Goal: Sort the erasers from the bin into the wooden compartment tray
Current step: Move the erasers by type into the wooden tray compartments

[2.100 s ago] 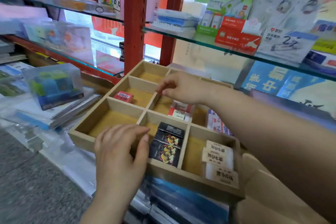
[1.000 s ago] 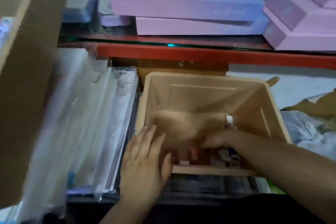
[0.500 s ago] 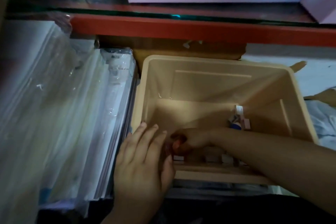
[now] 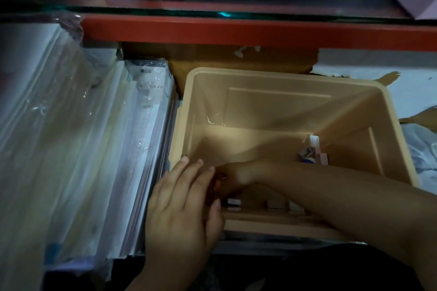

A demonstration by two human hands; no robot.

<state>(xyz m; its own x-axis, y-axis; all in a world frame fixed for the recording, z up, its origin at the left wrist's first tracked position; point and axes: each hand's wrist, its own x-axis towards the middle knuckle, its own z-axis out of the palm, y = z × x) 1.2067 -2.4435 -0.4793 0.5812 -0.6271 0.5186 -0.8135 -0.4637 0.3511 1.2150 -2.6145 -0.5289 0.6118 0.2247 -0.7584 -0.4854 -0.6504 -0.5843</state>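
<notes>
In bin (image 4: 272, 106), eraser (image 4: 214, 188) within right fingers (image 4: 227, 178)

Left grip (image 4: 182, 203) flat, fingers straight, palm down. Right grip (image 4: 228, 178) just beside it, fingers curled under, partly hidden.

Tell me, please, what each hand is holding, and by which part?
The right hand curls round a small reddish thing, likely an eraser; the left hand hides the grip. The left hand holds nothing, resting flat on the rim of the bin.
</notes>
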